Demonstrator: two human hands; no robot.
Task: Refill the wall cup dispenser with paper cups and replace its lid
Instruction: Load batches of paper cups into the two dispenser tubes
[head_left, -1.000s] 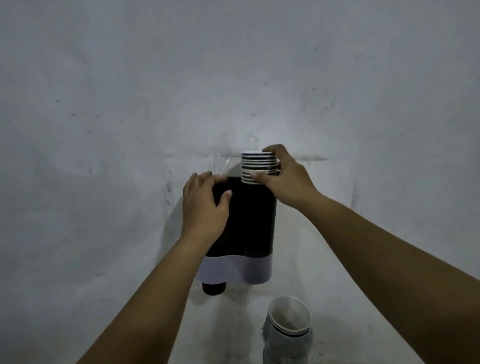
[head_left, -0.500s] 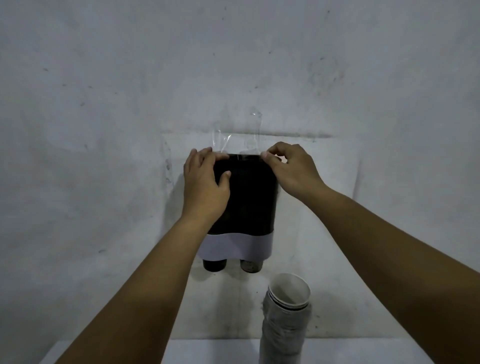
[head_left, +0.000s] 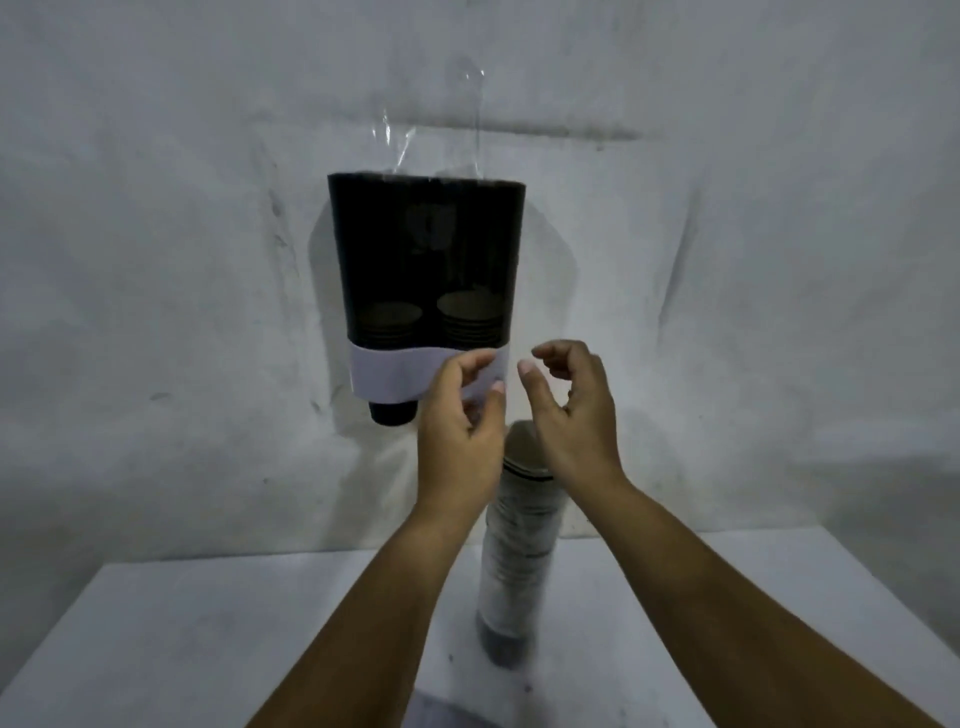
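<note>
The dark, see-through cup dispenser (head_left: 423, 249) hangs on the wall with a white band along its base. Two short stacks of cups (head_left: 470, 317) sit low inside it, and one cup bottom (head_left: 392, 413) pokes out below on the left. A tall sleeve of paper cups (head_left: 519, 545) in clear wrap stands on the table under the dispenser. My left hand (head_left: 460, 431) and my right hand (head_left: 569, 410) hover just above the sleeve's top, in front of the dispenser's lower right corner. Both hold nothing, fingers curled and apart. No lid is visible.
A white table (head_left: 156, 639) runs along the bottom against a rough grey wall (head_left: 156, 208). Strips of clear tape (head_left: 395, 140) stick up on the wall above the dispenser. A dark patch (head_left: 447, 714) lies at the table's near edge.
Both hands have left the dispenser's top and dropped to above the cup sleeve. The stack that my right hand pushed in now sits inside the right tube.
</note>
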